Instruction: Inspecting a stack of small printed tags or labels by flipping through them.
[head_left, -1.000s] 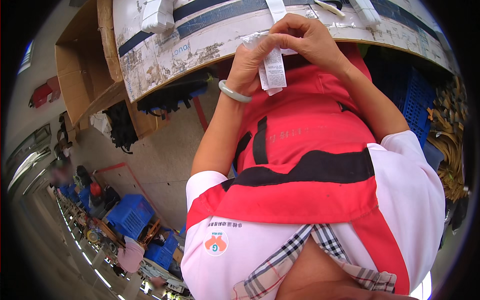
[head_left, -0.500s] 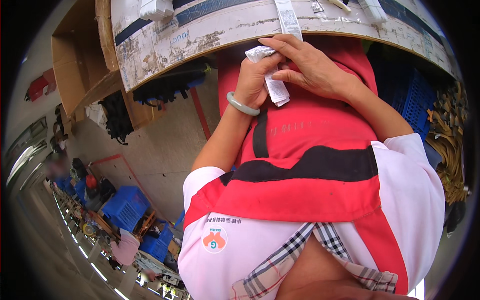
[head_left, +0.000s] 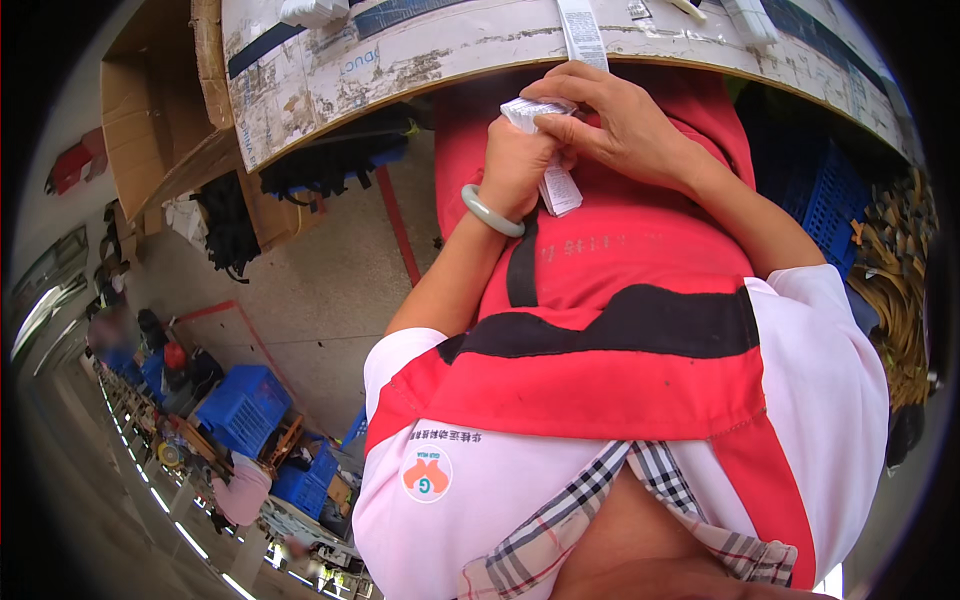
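Note:
My left hand [head_left: 515, 168], with a pale bangle [head_left: 491, 211] at its wrist, is closed around a stack of white printed labels [head_left: 562, 192]. The stack's upper end sticks out above the fist and its lower end hangs below, over my red apron [head_left: 620, 280]. From the other side my right hand [head_left: 630, 128] reaches across, thumb and fingers pinching the upper end of the stack. Some of its fingertips are hidden behind the labels. Just beyond the hands, a long white printed label strip [head_left: 582, 35] lies over the near edge of the worn table [head_left: 440, 60].
White bundles [head_left: 315, 10] lie on the table's far left, with another white bundle [head_left: 750, 20] at right. An open cardboard box [head_left: 155, 130] stands left. Blue crates [head_left: 240, 408] sit on the floor; another blue crate [head_left: 825, 205] is at right beside brown strips [head_left: 890, 290].
My right hand's thumb and fingers have moved from lying over the stack to pinching its upper end. Both hands have shifted slightly to the right.

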